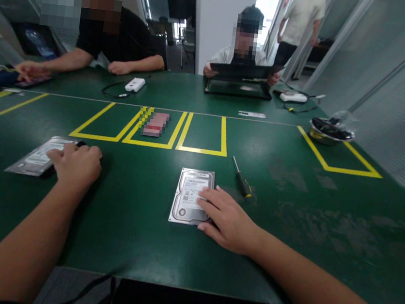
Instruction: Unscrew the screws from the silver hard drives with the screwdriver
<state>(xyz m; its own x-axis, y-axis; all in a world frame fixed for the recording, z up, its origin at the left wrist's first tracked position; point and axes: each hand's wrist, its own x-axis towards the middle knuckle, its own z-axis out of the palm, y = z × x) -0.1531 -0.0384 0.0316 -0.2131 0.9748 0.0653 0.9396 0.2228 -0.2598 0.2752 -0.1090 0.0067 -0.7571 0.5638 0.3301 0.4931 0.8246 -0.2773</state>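
Note:
A silver hard drive (191,207) with a white printed label lies flat on the green table in front of me. My right hand (229,218) rests on its right side, fingers stretched over the label and thumb by the lower right corner. Off to the left lies a second hard drive in a clear plastic bag (35,156). My left hand (79,162) is curled over the right end of this bag, its fingertips partly hidden, with something black showing beside them. A screwdriver (242,178) with a black and yellow handle lies beyond my right hand.
Yellow tape outlines (200,150) mark the table (133,242). A blurred pinkish item (156,124) sits in one. A metal bowl of dark parts (331,132) stands at right. Across the table, one person holds a black frame (239,88); another reaches left. White adapters (135,85) lie near them.

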